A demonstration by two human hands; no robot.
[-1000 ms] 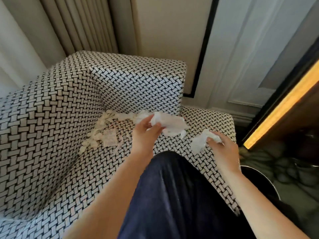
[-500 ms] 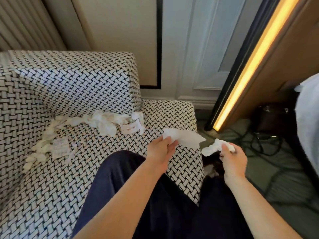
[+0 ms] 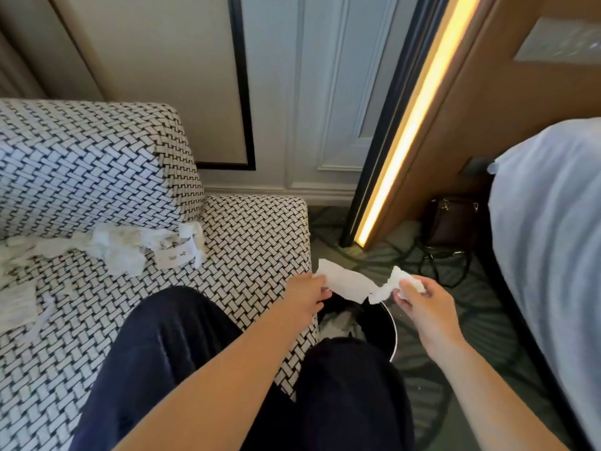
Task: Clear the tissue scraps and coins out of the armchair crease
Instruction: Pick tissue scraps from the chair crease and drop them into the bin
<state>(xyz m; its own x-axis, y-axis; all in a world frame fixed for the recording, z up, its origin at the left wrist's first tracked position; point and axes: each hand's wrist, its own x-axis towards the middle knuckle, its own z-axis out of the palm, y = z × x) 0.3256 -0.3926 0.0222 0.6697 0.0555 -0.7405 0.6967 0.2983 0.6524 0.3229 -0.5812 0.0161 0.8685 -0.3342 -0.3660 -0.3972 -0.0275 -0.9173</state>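
Two tissue pieces are off the chair and held over the bin (image 3: 394, 333). The left hand (image 3: 307, 292) pinches a flat torn tissue strip (image 3: 344, 283) at one end, and the right hand (image 3: 422, 301) has its fingers curled round a crumpled tissue wad (image 3: 395, 281). Both pieces hang right above the bin mouth, their ends nearly meeting. White scraps already lie inside the bin.

We judge the step as the drop: both hands need only let go. The strip is light and may drift, so release it low and centred over the opening.

After that it is back to the armchair crease. A long heap of tissue scraps (image 3: 120, 245) lies along the join of seat and backrest, with a small printed paper tag (image 3: 172, 255) at its near end and more bits towards the left edge. We see no coins; they may be under the paper, we cannot tell. We would put the task well short of half done.

The armchair (image 3: 253, 229) is covered in a black-and-white woven pattern, and a knee in dark trousers (image 3: 169, 346) rests on the seat. The bin stands on patterned carpet just beside the chair's corner. Beyond it are black cables (image 3: 445, 265), a dark bag (image 3: 452, 219), a lit strip (image 3: 409, 125) on a wooden panel, and white bedding (image 3: 546, 222) at the right.
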